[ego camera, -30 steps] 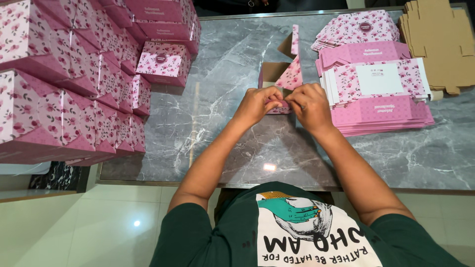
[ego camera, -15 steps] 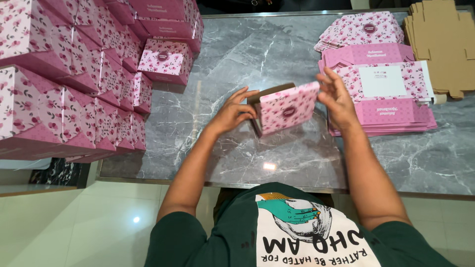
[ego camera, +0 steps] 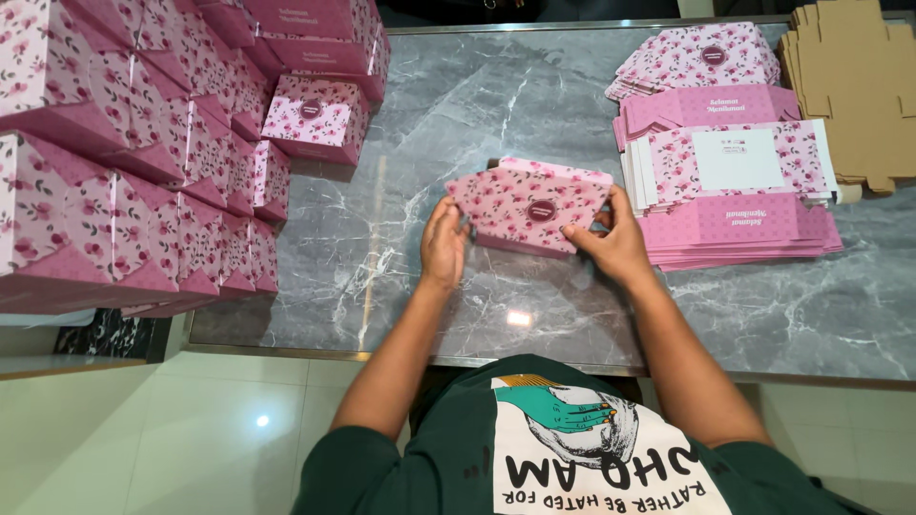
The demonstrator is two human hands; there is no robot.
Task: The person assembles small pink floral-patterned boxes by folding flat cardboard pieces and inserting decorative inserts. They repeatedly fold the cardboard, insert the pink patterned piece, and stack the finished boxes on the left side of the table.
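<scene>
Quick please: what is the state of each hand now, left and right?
Left hand: closed on the left end of the pink floral box.
Right hand: closed on the right end of the same box.

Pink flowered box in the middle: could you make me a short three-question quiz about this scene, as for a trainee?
1. True or false: both hands, left hand and right hand, hold the pink box.
2. Where is the stack of flat pink sheets? A) to the person's right B) to the person's left C) on the floor
3. What colour are the flat cardboard pieces in the far right corner of the grey marble table?

Key: 1 true; 2 A; 3 brown.
</scene>
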